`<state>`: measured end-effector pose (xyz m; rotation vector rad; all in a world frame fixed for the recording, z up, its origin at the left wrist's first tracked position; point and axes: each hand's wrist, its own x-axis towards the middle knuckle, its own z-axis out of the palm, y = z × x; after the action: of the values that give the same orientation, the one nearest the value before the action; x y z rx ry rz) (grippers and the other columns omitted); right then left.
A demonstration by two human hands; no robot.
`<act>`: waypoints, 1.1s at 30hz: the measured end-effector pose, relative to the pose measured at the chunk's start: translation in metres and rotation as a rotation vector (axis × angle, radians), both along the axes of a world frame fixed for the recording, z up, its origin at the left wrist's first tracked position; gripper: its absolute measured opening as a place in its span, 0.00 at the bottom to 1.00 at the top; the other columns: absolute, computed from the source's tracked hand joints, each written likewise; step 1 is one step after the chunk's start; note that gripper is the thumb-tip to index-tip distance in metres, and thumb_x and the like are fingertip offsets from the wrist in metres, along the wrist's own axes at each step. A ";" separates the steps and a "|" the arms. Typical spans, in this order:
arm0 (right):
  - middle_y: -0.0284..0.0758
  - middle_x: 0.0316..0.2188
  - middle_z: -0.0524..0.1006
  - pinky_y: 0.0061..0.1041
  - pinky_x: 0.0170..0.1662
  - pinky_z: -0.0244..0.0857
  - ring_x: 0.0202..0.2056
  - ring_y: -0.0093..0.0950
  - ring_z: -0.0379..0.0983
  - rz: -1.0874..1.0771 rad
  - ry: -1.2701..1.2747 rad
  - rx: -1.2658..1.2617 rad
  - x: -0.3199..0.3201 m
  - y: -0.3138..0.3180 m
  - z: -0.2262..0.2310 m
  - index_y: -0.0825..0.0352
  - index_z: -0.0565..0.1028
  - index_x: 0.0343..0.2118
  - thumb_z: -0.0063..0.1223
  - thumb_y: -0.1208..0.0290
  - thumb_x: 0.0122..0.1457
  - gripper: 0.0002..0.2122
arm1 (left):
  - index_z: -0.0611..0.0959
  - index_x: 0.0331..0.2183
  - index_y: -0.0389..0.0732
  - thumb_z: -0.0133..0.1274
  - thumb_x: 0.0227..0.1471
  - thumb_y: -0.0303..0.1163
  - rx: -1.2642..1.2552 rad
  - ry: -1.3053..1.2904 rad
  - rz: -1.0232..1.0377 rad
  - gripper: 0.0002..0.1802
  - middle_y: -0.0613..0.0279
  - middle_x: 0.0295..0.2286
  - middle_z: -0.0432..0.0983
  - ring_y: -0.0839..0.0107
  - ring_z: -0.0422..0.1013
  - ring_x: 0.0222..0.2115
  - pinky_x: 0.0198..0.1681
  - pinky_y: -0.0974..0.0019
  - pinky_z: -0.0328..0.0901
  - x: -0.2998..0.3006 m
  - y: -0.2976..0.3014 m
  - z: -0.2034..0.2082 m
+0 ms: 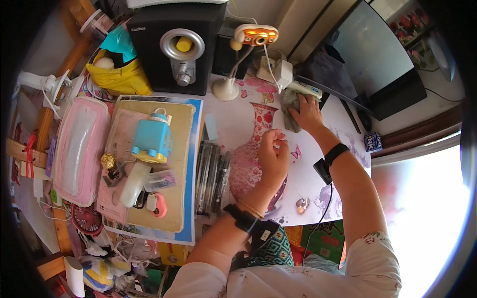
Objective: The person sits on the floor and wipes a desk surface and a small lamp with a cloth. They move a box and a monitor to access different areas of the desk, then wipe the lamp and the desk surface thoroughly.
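Observation:
At the back of the table, my right hand (pixel 308 114) presses down on a crumpled grey-green cloth (pixel 290 110), fingers bent over its edge. The cloth lies against a small pale box-shaped device (pixel 304 88). My left hand (pixel 274 155) hovers above the middle of the table, fingers curled in loosely, with nothing seen in it. Under it the white tabletop cover (pixel 238 119) carries a printed red vase. Each wrist wears a black band with a small black device.
A black speaker (pixel 149 54), a gooseneck lamp (pixel 226 89) and a monitor (pixel 367 49) line the back. On the left, a board (pixel 186 149) bears a blue toy-like sharpener (pixel 150 139), beside a pink case (pixel 82 149). Packaged pens (pixel 211 174) lie near it. A small blue box (pixel 372 142) sits far right.

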<state>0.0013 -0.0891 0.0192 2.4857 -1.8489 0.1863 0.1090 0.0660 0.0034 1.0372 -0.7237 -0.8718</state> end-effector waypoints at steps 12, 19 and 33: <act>0.48 0.54 0.58 0.35 0.56 0.50 0.54 0.45 0.55 0.276 -0.101 -0.044 0.083 0.015 -0.012 0.68 0.59 0.55 0.48 0.55 0.51 0.30 | 0.70 0.38 0.35 0.45 0.50 0.22 0.002 0.127 0.183 0.10 0.61 0.32 0.70 0.76 0.67 0.32 0.36 0.73 0.62 0.012 0.004 0.013; 0.43 0.57 0.55 0.37 0.58 0.46 0.57 0.42 0.50 0.258 -0.092 -0.053 0.114 -0.002 -0.021 0.66 0.57 0.56 0.48 0.54 0.50 0.31 | 0.70 0.37 0.35 0.43 0.49 0.18 -0.094 0.223 0.262 0.10 0.61 0.30 0.69 0.75 0.66 0.30 0.35 0.74 0.62 0.010 0.003 0.015; 0.37 0.45 0.68 0.32 0.51 0.57 0.49 0.37 0.61 0.796 -0.243 0.047 0.102 0.003 -0.018 0.63 0.68 0.44 0.53 0.70 0.38 0.24 | 0.68 0.38 0.35 0.46 0.51 0.21 -0.165 -0.012 0.259 0.10 0.61 0.33 0.68 0.76 0.66 0.33 0.40 0.73 0.62 0.008 0.005 0.007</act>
<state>0.1034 -0.0857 0.0017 3.1981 -0.7985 0.4787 0.1166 0.0714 0.0100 0.9640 -0.6436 -0.5737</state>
